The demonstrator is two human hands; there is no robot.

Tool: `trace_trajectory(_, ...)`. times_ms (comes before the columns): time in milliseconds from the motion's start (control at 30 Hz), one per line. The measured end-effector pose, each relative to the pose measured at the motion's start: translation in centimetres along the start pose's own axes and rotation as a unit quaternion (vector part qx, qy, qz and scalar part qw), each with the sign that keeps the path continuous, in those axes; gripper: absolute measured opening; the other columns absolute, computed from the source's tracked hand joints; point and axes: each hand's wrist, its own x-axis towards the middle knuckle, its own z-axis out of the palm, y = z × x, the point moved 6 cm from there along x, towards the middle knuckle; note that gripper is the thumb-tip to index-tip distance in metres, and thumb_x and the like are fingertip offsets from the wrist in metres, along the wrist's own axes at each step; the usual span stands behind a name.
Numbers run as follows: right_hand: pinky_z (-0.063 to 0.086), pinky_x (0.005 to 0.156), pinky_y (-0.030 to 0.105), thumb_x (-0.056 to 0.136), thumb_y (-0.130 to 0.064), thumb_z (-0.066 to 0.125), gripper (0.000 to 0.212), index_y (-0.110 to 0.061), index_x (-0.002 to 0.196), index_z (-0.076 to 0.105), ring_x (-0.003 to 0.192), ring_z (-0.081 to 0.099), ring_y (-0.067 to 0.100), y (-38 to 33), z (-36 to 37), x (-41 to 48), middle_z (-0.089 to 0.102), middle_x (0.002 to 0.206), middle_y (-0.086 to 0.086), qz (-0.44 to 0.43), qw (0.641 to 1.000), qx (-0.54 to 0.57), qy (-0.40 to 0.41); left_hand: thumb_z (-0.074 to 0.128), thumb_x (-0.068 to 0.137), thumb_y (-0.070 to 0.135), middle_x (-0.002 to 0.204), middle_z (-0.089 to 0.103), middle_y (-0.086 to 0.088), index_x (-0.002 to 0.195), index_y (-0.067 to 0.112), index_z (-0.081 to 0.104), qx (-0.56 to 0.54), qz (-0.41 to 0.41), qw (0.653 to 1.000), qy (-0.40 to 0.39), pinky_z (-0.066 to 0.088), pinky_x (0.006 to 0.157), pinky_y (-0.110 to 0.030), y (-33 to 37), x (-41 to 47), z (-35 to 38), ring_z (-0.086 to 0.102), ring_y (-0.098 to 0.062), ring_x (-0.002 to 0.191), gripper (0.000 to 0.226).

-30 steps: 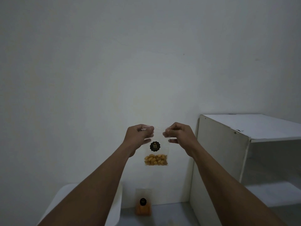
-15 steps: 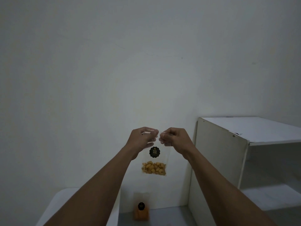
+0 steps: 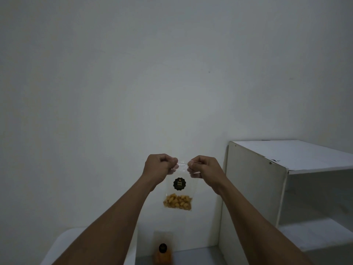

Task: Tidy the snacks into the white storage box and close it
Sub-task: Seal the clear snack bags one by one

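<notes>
I hold a clear snack bag [image 3: 178,196] up in front of the wall. It has a round black label and yellow snack pieces at its bottom. My left hand [image 3: 159,168] pinches its top left corner and my right hand [image 3: 205,169] pinches its top right corner. A second clear bag with orange snacks [image 3: 163,252] stands against the wall at the bottom edge. The white storage box [image 3: 61,243] shows only a corner at the lower left, mostly hidden behind my left forearm.
A white open shelf unit [image 3: 286,178] stands at the right, close to my right forearm. A plain white wall fills the view behind. A grey floor strip [image 3: 200,255] lies between the box and the shelf.
My hands drew closer together at the bag's top, then spread slightly. The bag hangs a little lower in view and tilts slightly.
</notes>
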Motion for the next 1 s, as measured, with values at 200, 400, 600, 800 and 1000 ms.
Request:
trace_trajectory(200, 0.056, 0.068, 0.027, 0.091, -0.016, 0.066, 0.013, -0.004, 0.092, 0.070, 0.075, 0.066, 0.014, 0.0, 0.3, 0.1, 0.071, 0.083, 0.010, 0.005, 1.000, -0.020, -0.012, 0.070, 0.089, 0.013, 0.085, 0.074, -0.015, 0.089, -0.007, 0.070, -0.001, -0.003, 1.000, -0.003, 0.060, 0.078, -0.029, 0.0, 0.2, 0.4, 0.072, -0.017, 0.079, 0.020)
trace_trajectory(400, 0.054, 0.065, 0.025, 0.089, -0.011, 0.068, 0.010, -0.003, 0.085, 0.071, 0.066, 0.062, 0.015, 0.1, 0.3, 0.0, 0.070, 0.075, 0.009, -0.019, 0.999, -0.037, 0.026, 0.071, 0.088, 0.016, 0.083, 0.076, -0.012, 0.079, 0.003, 0.072, 0.026, 0.003, 1.000, 0.001, 0.060, 0.079, -0.032, -0.1, 0.1, 0.1, 0.074, -0.021, 0.080, 0.016)
trace_trajectory(600, 0.060, 0.076, 0.038, 0.089, -0.001, 0.067, 0.006, -0.001, 0.090, 0.073, 0.074, 0.071, 0.025, 0.6, -0.6, -0.1, 0.075, 0.082, 0.017, -0.009, 0.999, 0.015, 0.030, 0.070, 0.089, 0.022, 0.089, 0.076, -0.010, 0.093, -0.002, 0.072, -0.007, -0.034, 0.999, -0.013, 0.059, 0.074, -0.030, -0.5, -0.2, -0.5, 0.070, -0.016, 0.079, 0.025)
trace_trajectory(800, 0.061, 0.074, 0.031, 0.090, -0.007, 0.068, 0.012, 0.001, 0.096, 0.073, 0.075, 0.072, 0.020, 0.0, -1.1, -0.7, 0.076, 0.086, 0.015, -0.015, 1.000, -0.020, 0.004, 0.070, 0.089, 0.022, 0.091, 0.076, -0.011, 0.096, -0.003, 0.071, -0.021, -0.057, 0.998, -0.021, 0.059, 0.076, -0.031, -0.8, 0.0, 0.2, 0.071, -0.016, 0.081, 0.026)
trace_trajectory(1000, 0.060, 0.072, 0.039, 0.087, -0.003, 0.065, 0.011, -0.002, 0.081, 0.074, 0.067, 0.071, 0.024, 0.2, -1.4, -0.7, 0.075, 0.074, 0.013, -0.025, 0.994, -0.089, 0.050, 0.074, 0.085, 0.029, 0.090, 0.075, -0.006, 0.090, 0.008, 0.071, 0.041, -0.074, 0.996, 0.032, 0.058, 0.083, -0.041, -1.9, 0.3, 1.1, 0.070, -0.018, 0.083, 0.022)
